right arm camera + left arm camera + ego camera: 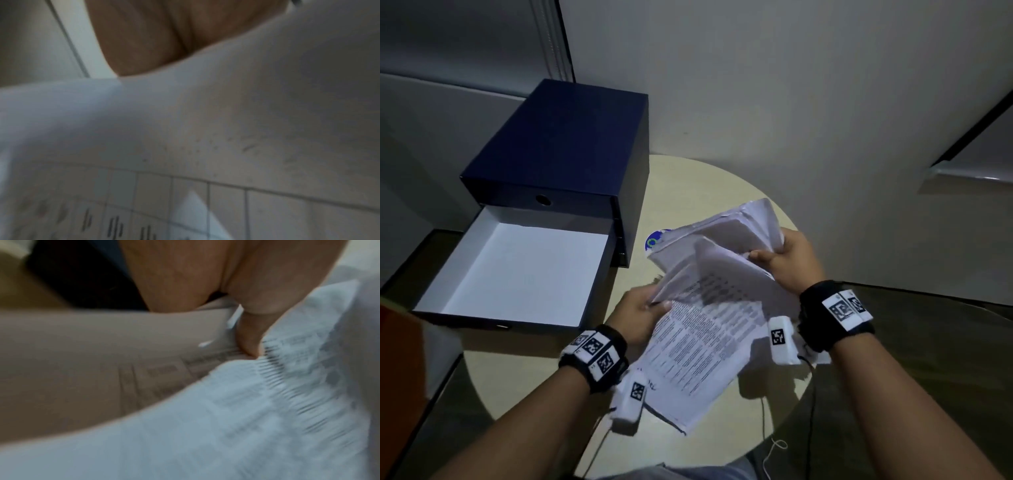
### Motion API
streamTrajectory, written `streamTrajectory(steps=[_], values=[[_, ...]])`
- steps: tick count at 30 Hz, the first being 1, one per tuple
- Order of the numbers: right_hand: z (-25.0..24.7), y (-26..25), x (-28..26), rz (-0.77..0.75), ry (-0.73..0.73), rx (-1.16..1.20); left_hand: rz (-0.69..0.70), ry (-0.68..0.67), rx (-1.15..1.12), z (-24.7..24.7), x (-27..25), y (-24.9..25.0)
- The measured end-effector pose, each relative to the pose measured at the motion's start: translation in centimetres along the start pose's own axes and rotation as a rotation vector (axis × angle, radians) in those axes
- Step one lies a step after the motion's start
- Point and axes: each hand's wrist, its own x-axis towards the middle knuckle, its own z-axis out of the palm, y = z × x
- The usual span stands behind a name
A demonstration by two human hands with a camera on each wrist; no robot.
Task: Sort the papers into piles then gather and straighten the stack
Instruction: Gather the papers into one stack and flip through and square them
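Nearest the body, the lower corner of the papers [709, 342] hangs over the round table [767, 192], the printed top sheet facing up. The sheaf runs on a long diagonal from that near corner, low on the left, up and away to the far right, so its long axis slants across the tabletop and the print reads along that slant. The left hand [642, 317] pinches the left edge of the sheaf, thumb on top and fingers curled beneath; the left wrist view shows a finger pressed into the printed pages where they part. It seems to hold the lower sheets steady as an anchor. Further out, the right hand [789, 263] grips the raised upper portion at its right edge, fingers wrapped round it, lifting it so the bundle opens like a fan, probably to split off a group of sheets for a pile. The sheets are uneven and bent, not yet squared. A blue and green sticker [653, 242] peeks out from behind the papers on the table. Beyond, to the left, a dark blue drawer box [561, 144] stands with its white-lined drawer [517, 267] pulled open toward the person.
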Motion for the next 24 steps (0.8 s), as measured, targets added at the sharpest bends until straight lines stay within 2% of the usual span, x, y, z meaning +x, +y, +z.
streamTrajectory(steps=[2,4,7,12,17,20,24], values=[[-1.3,-0.1,0.2,0.042,0.007,0.115,0.044,0.082,-0.137,0.2,0.3,1.6],[-2.6,-0.5,0.0,0.066,0.004,0.3,0.021,0.153,-0.295,0.4,0.5,2.7],[-4.9,-0.8,-1.0,0.099,0.027,0.535,0.015,0.186,-0.433,-0.6,0.7,2.9],[-6.9,0.8,-2.1,0.103,0.175,0.7,-0.171,0.158,-0.59,-1.6,0.7,1.7],[-4.3,1.6,-2.7,0.135,0.105,0.779,-0.156,0.115,-0.609,-0.1,2.0,3.4],[-2.7,1.7,-3.0,0.128,0.061,0.79,-0.152,0.138,-0.482,0.0,2.5,3.9],[-1.0,1.0,-3.6,0.123,0.1,0.791,-0.104,0.196,-0.411,-0.2,2.1,4.1]])
